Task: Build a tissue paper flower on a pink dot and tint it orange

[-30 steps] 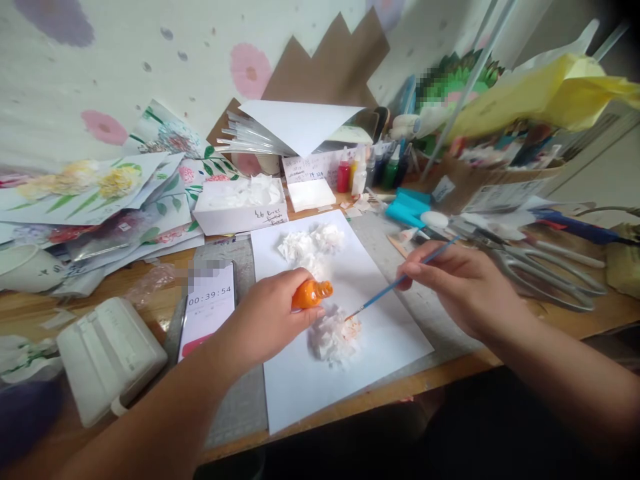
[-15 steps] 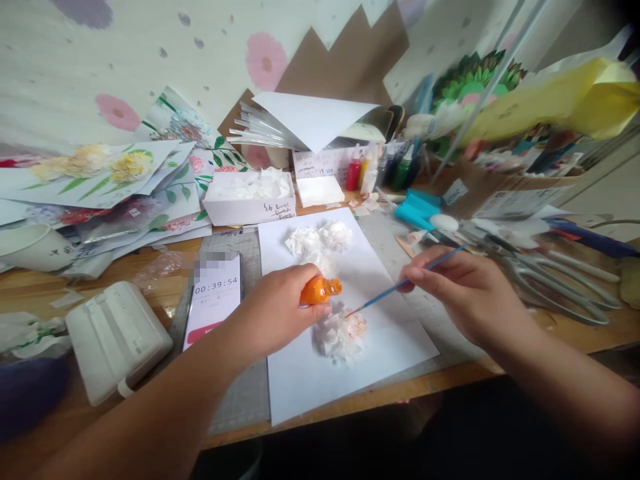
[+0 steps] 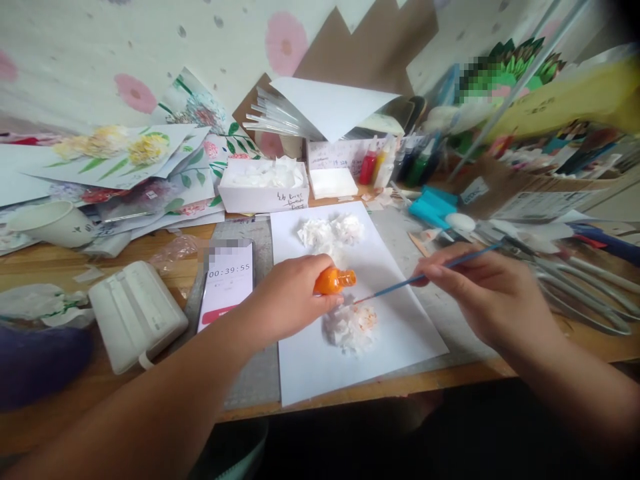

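- White cup [image 3: 53,225]: lies tipped at the far left of the wooden tabletop [image 3: 30,265], just beside a pile of flower pictures [image 3: 115,160].
- White case [image 3: 137,313]: lies flat in front of them, a small loop at its near corner.
- Phone [image 3: 227,283]: on the grey mat [image 3: 255,377], reading 00:39:55, partly covered from view by the left forearm.
- Paper-filled box [image 3: 264,185]: behind the phone, handwriting on its front.
- Left grip [image 3: 293,293]: wrapped around an orange bottle [image 3: 333,281], held tilted above the white sheet [image 3: 320,380], neck pointing right.
- Crumpled paper tufts [image 3: 325,233]: clustered on the far part of that sheet.
- Orange-marked tuft [image 3: 353,331]: nearer, on the same sheet, below and slightly right of the bottle.
- Blue brush [image 3: 400,287]: slanting, its tip at that tuft's upper edge; I cannot tell whether they touch.
- Right grip [image 3: 480,287]: pinching the brush handle between thumb and fingers.
- Large scissors [image 3: 590,300]: on the tabletop, right of that hand.
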Available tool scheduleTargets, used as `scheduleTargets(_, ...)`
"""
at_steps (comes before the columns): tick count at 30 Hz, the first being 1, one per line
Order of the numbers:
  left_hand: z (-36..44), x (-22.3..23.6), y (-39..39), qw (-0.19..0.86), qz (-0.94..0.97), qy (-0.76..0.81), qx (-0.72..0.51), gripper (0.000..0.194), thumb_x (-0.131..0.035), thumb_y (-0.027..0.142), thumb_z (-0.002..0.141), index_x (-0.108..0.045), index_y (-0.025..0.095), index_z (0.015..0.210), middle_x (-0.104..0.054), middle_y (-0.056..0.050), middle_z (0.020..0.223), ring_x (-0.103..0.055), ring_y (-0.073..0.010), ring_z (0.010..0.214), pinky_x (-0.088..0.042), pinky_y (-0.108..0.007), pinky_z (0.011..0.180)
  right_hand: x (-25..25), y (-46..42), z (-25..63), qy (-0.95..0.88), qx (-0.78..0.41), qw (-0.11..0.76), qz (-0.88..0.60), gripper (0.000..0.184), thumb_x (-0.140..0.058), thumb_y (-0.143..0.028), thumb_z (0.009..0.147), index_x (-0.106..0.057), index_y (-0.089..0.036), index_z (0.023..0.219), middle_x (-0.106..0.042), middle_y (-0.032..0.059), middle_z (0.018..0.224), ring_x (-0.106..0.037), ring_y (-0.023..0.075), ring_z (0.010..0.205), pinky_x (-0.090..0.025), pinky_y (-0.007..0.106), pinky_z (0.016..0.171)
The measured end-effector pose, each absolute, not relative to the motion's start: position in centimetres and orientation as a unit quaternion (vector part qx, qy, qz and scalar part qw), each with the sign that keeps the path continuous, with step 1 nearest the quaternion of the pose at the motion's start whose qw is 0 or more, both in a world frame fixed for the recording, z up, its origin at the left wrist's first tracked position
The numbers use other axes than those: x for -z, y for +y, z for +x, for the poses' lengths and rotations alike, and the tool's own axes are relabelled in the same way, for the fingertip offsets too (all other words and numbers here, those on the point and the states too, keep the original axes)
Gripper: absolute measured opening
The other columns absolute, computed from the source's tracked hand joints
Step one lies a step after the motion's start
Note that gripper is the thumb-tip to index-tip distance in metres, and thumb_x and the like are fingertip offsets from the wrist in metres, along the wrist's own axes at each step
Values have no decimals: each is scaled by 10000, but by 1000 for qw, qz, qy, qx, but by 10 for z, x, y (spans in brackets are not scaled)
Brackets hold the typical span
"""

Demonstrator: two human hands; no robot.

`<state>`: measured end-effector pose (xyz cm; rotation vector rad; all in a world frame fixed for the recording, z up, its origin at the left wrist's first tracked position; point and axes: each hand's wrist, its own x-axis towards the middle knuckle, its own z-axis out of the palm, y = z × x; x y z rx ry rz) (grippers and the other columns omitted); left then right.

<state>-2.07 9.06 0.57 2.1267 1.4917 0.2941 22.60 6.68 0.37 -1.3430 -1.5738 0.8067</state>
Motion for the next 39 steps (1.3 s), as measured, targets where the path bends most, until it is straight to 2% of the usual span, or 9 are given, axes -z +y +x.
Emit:
scheduleTargets(16, -19, -7, 91, 248, 789, 551, -105, 179, -571, 397, 734, -553, 228, 791, -585, 29, 704, -504, -144, 613, -285, -251, 520, -5, 65, 220, -664, -294, 446, -523, 81, -664, -316, 769, -657, -237, 754, -667, 2, 757, -633, 154, 760, -471, 281, 687)
scheduleTargets(22, -20, -6, 91, 256, 789, 547, -115, 194, -568, 408, 729, -567, 229, 804, -586, 29, 705, -508, -140, 614, -288, -253, 518, -6, 65, 214, -659, -303, 444, -526, 99, -676, -307, 759, -650, -215, 735, -673, 10, 711, -640, 147, 704, -483, 272, 653)
scheduleTargets(30, -21, -8, 91, 262, 786, 550, -109, 212, -561, 439, 727, -528, 238, 785, -584, 39, 713, -514, -140, 619, -306, -244, 499, 1, 68, 214, -650, -346, 467, -489, 43, -675, -292, 765, -667, -250, 761, -663, -10, 745, -640, 142, 736, -498, 258, 669)
scheduleTargets(39, -22, -6, 92, 260, 793, 541, -109, 210, -549, 439, 741, -508, 239, 787, -588, 41, 759, -526, -145, 659, -327, -246, 519, -2, 70, 206, -668, -326, 455, -491, 49, -678, -268, 762, -667, -239, 724, -659, -15, 680, -643, 129, 684, -509, 230, 634)
